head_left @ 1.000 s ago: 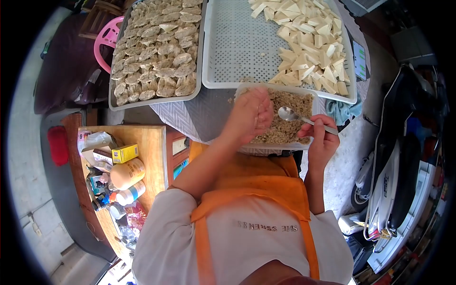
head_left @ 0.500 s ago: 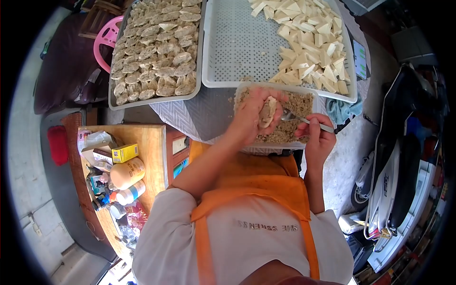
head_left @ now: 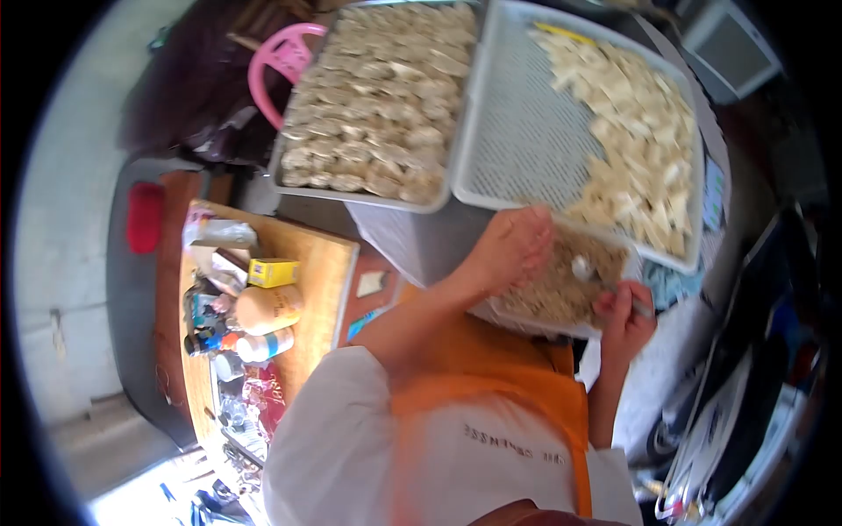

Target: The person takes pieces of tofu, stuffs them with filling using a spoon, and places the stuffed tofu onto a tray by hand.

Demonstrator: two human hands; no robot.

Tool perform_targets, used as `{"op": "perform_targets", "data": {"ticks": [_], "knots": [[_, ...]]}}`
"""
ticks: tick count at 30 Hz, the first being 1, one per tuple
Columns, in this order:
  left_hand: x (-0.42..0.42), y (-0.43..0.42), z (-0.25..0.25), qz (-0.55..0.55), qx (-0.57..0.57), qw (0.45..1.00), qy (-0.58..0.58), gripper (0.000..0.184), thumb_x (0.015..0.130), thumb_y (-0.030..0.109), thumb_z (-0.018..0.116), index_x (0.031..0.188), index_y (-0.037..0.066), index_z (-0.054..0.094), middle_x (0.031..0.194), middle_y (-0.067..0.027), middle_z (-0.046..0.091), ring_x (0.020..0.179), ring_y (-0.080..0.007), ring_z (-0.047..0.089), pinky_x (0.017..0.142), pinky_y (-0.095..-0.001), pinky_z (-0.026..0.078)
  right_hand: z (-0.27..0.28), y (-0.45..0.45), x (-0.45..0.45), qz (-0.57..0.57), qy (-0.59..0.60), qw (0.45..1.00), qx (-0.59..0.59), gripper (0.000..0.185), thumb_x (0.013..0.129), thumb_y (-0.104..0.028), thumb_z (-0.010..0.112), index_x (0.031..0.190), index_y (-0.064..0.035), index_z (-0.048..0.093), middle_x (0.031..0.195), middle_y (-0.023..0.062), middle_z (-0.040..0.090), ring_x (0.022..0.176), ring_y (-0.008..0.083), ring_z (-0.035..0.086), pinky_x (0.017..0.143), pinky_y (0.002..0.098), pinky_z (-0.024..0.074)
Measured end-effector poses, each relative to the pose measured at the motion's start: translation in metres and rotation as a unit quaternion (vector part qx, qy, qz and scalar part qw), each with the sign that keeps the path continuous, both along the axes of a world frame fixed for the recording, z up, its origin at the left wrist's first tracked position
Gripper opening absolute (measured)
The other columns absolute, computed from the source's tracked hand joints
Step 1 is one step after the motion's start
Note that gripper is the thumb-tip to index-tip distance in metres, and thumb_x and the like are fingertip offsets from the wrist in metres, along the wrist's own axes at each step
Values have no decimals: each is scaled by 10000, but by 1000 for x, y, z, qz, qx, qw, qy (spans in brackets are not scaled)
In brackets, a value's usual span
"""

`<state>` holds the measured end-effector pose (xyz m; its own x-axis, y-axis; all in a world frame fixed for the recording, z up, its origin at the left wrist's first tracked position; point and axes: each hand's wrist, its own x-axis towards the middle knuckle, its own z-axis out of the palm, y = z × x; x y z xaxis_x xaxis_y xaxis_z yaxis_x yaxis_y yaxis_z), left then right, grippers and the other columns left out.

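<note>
My left hand is curled closed over the left side of a tub of brown-grey minced filling. Its fingers hide the pale, filling-topped piece, apparently stuffed tofu, seen in it half a second ago. At the tub's right edge, my right hand is closed around the handle of a metal spoon, whose bowl is at the filling. Behind the tub, a perforated tray carries pale tofu-like triangles along its right side. Motion blur softens everything.
Rows of filled pieces cover a second tray at the left. A pink chair back stands beyond it. Bottles and a yellow box crowd a wooden table. A blue cloth lies by the tub; a scooter is at right.
The view has swung, so the trays and tub now appear further right and lower. My left hand has turned, hiding the piece. The spoon has drawn away from my left hand towards the filling.
</note>
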<state>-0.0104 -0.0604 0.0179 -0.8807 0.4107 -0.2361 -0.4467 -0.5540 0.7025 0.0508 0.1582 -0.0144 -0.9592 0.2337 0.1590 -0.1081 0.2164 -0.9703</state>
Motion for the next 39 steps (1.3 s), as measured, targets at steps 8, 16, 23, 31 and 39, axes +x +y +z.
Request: {"op": "perform_targets", "data": {"ticks": [8,16,23,31,39], "knots": [[-158,-154,21,258,-351,891,129,247,878,224,527,773,1,528,694,-80,561,571,-156,505,504,-295,429,4,-6,-3,23,-53,992,112,148,910,-71,481,874,32,581,696,79,595,543,108,580,493,237,503],[-315,-363,-11,288,-738,578,197,339,721,202,659,988,10,580,865,-146,664,834,-305,635,758,-378,489,2,-9,-4,6,-40,991,129,136,900,-28,478,853,60,571,743,96,601,543,120,588,487,232,513],[-313,-364,-10,143,-878,452,72,362,703,268,661,950,3,649,910,-175,665,881,-311,637,788,-391,497,1,-12,-7,-7,-37,990,138,133,900,-35,467,853,40,566,655,88,586,487,114,562,455,221,471],[-343,-436,-56,93,-932,316,152,296,795,228,531,868,-24,669,923,-209,656,857,-345,641,774,-416,505,-5,-1,-3,28,-36,986,161,183,935,-77,449,858,43,562,785,82,578,529,109,571,475,213,477],[-336,-299,5,221,-791,479,312,250,805,309,558,854,113,706,793,-175,650,786,-336,636,697,-426,495,-9,-4,0,-2,-52,996,73,167,908,-106,497,872,39,571,769,84,577,558,108,576,506,226,508]]}}
